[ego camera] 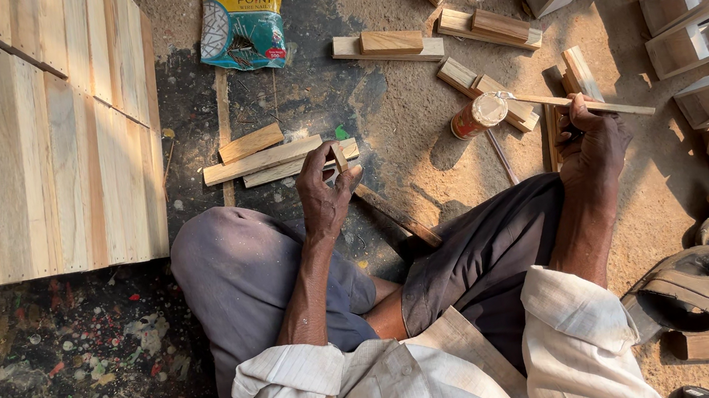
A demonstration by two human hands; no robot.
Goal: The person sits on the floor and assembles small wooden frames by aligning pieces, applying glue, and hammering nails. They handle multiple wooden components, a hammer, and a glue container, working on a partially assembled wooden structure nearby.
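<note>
Pinching one small wood block (pixel 338 157), the left hand (pixel 324 196) hovers over three slats (pixel 267 158) — the right hand (pixel 592 142) grips one thin stick (pixel 577 101) beside one glue can (pixel 479 115).

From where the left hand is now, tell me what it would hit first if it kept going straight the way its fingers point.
The left hand holds a small wood block and points up-frame. It would probably meet the flat wood strips lying just beyond the fingers first, though depth is hard to judge.
</note>
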